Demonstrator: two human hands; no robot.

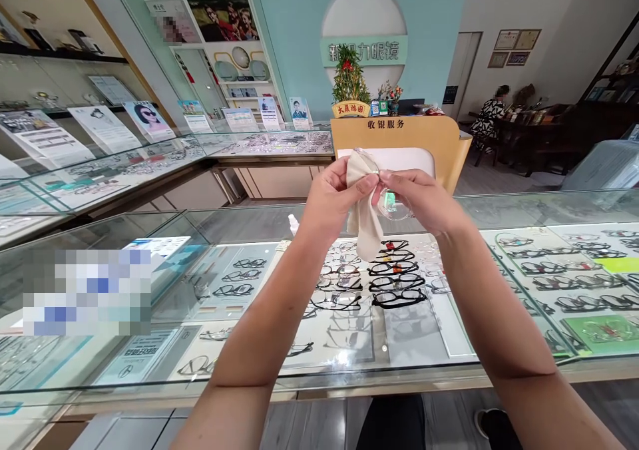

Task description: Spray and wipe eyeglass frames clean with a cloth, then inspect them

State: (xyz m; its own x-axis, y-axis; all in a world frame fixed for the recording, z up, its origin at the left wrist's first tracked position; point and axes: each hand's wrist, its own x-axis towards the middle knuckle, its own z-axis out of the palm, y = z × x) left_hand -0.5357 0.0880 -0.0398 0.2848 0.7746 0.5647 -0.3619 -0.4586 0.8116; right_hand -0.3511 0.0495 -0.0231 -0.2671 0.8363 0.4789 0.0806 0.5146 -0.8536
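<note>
Both hands are raised above the glass display counter, close together. My left hand [335, 194] is closed on a pale cloth [368, 233], which is folded round one part of a pair of glasses and hangs down below the fingers. My right hand [417, 194] pinches the glasses near their middle, its fingertips touching the cloth's edge. One clear round lens [394, 205] with a green reflection shows below my right fingers; the rest of the glasses is hidden by cloth and fingers. Beneath, rows of dark-framed glasses [398, 282] lie on the counter.
The glass counter [339, 378] spans the front, with more eyewear inside. A small white bottle [293, 224] stands behind my left forearm. A wooden cashier desk [399, 134] with a plant [349, 80] is beyond. A seated person [488, 118] is at the far right.
</note>
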